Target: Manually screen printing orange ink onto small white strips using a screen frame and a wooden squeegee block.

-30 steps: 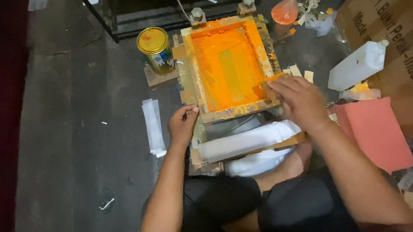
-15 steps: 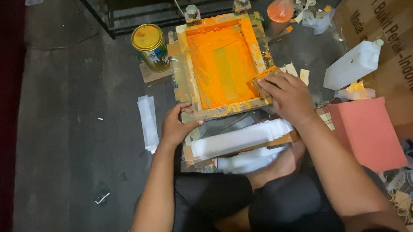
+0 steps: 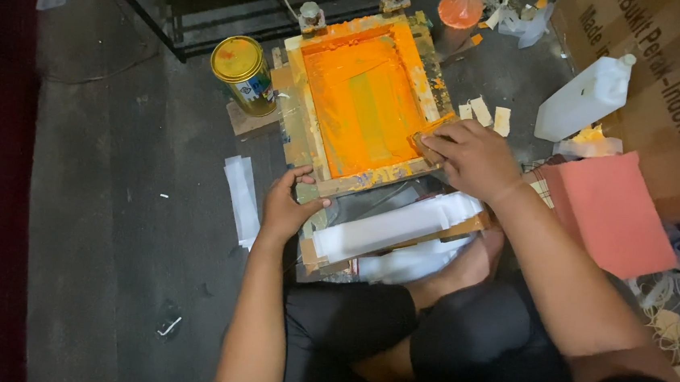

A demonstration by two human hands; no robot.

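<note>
My left hand (image 3: 286, 207) grips the screen frame's (image 3: 364, 96) seven-o'clock corner; my right hand's (image 3: 472, 154) fingers clasp the squeegee (image 3: 429, 141) at four o'clock, drawn nearer. Bare floor (image 3: 127, 223) lies at nine o'clock.

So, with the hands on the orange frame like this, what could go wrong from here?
1. The left hand grips only the near corner of the frame; if it slips, the frame may shift and smear the print.
2. The right hand presses a tool into wet orange ink at the frame's edge, so ink could get onto the white strip just below.
3. The yellow can stands close beside the frame; a shifting frame could possibly knock it.
</note>
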